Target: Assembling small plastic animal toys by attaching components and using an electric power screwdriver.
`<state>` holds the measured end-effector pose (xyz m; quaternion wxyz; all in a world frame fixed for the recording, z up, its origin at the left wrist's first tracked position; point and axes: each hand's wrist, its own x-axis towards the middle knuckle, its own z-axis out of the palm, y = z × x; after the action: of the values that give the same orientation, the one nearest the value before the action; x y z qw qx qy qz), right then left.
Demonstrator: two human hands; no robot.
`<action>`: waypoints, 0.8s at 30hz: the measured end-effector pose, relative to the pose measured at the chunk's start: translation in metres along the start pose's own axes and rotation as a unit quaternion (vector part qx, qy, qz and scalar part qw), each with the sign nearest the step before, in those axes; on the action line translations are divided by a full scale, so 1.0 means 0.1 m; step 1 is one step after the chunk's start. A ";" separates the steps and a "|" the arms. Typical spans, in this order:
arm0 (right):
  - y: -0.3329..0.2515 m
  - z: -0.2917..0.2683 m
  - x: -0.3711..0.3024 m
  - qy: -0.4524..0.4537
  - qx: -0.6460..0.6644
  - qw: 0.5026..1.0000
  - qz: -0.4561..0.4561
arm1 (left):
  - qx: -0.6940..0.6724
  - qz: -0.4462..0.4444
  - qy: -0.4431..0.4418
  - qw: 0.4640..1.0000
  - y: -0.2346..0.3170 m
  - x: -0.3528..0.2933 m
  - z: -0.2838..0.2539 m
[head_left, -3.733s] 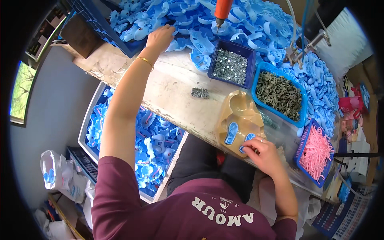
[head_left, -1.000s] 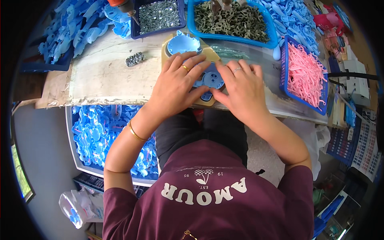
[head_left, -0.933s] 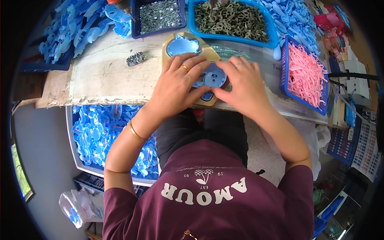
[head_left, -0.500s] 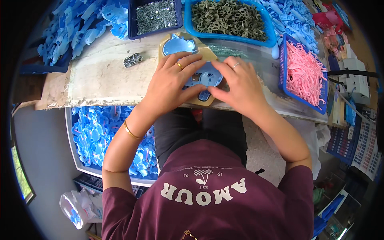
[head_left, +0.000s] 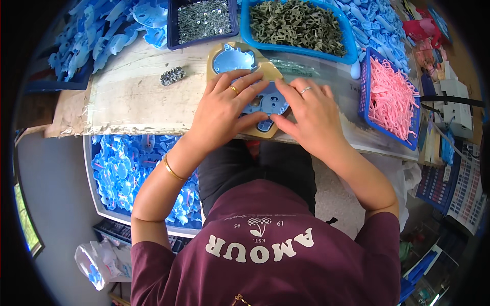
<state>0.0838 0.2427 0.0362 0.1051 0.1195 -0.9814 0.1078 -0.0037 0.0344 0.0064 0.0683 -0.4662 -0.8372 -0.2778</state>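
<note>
"Starting nearest, what's around the tan fixture [head_left: 263,64]?"

"Left of it, below the front edge of the tabletop [head_left: 127,104], a bin [head_left: 90,168] full of blue parts."

"And on the fixture?"

"A small blue piece [head_left: 264,125] shows at its near end. Just beyond, the blue shell [head_left: 273,103] lies on it, partly hidden by 2 hands — the left hand [head_left: 219,104] over its left side, the right hand [head_left: 315,109] at its right edge."

"How's the grip?"

"On each, thumb and forefinger stand apart at the shell; I can't tell whether they pinch it."

"Farther out?"

"Well right of the fixture, a basket [head_left: 364,86] of pink strips. To its left, 1 cluster of small metal pieces [head_left: 172,76]. In its far end, a bowl-like shell [head_left: 234,60]. Beyond it, 2 trays — navy [head_left: 204,42] leftward, holding metal bits, and turquoise [head_left: 245,25] rightward, holding olive clips."
</note>
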 end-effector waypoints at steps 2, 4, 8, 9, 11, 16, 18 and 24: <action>0.03 0.02 0.00 0.000 0.030 1.000 0.006 | -0.010 0.006 -0.012 1.000 -0.01 0.01 -0.01; 0.02 0.03 0.00 0.007 0.028 1.000 0.001 | -0.010 0.009 -0.015 1.000 -0.02 0.02 -0.05; -0.05 0.06 -0.04 0.021 -0.002 1.000 0.000 | 0.006 0.020 -0.030 0.999 -0.02 0.06 -0.12; -0.07 0.08 -0.05 0.036 -0.012 0.999 0.000 | 0.005 0.020 -0.031 0.999 -0.02 0.06 -0.12; -0.06 0.08 -0.05 0.051 -0.022 0.998 0.001 | 0.003 0.034 -0.019 0.999 -0.03 0.08 -0.12; 0.01 0.08 0.01 0.015 -0.028 0.999 -0.017 | 0.013 0.033 -0.016 0.999 -0.04 0.06 -0.06; 0.00 0.06 -0.01 0.009 -0.021 1.000 -0.009 | 0.020 0.033 -0.011 0.999 -0.02 0.05 -0.04; 0.40 -0.14 0.17 -0.017 0.148 0.989 0.021 | 0.015 0.011 -0.039 0.999 0.02 0.04 -0.07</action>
<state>0.0596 0.2799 0.0457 0.0676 0.1146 -0.9584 0.2524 -0.0053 0.0341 0.0147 0.0461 -0.4846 -0.8382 -0.2459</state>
